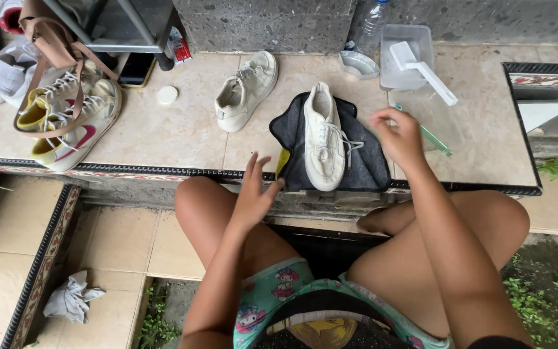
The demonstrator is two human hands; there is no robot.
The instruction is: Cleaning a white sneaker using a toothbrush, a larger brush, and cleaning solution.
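Note:
A cream sneaker [323, 137] lies sole-down on a dark grey cloth [369, 161] at the front of a tiled ledge [175, 139]. Its pair [247, 90] rests behind it to the left. My left hand [253, 187] hovers open just left of the cloth's front corner, fingers spread, holding nothing. My right hand [398, 137] hangs over the cloth's right edge with fingers loosely curled and nothing visible in it. A green toothbrush [435, 140] lies on the tiles right beside that hand.
A clear tub [398, 77] with a white brush [421, 68], a small grey dish [358, 64] and a plastic bottle [372, 22] stand at the back. White-and-yellow sneakers [69, 119] under a brown bag strap [50, 42], a phone [137, 68] and a round white soap [167, 95] sit left. A crumpled rag [71, 297] lies below.

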